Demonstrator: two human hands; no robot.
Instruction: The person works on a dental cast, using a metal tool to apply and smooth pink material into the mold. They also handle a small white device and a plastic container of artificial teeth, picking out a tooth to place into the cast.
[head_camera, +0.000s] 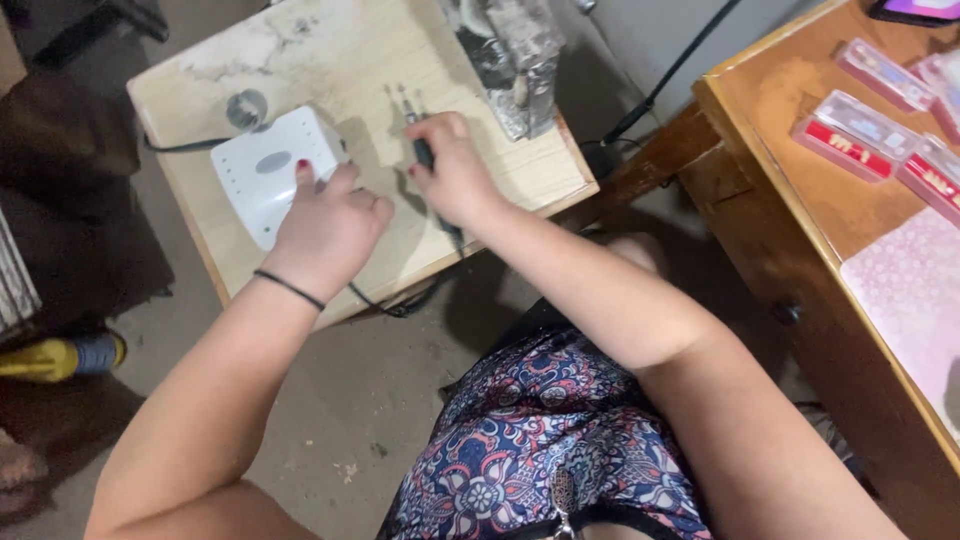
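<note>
My left hand (328, 218) rests on the near edge of a white box-shaped device (262, 172) that sits on a small wooden stool-table (330, 60); a finger with red polish touches its top. My right hand (455, 170) is closed around a slim dark pen-shaped handpiece (423, 152) with a metal tip pointing away from me. A black cord (405, 305) trails from the handpiece off the near edge of the table. A black band circles my left wrist.
A crumpled grey foil-like bundle (510, 55) lies at the small table's far right. To the right stands a larger wooden table (790, 200) with several clear and red plastic cases (870, 130) and a pink patterned mat (915, 290). A yellow bottle (60, 358) lies on the floor at left.
</note>
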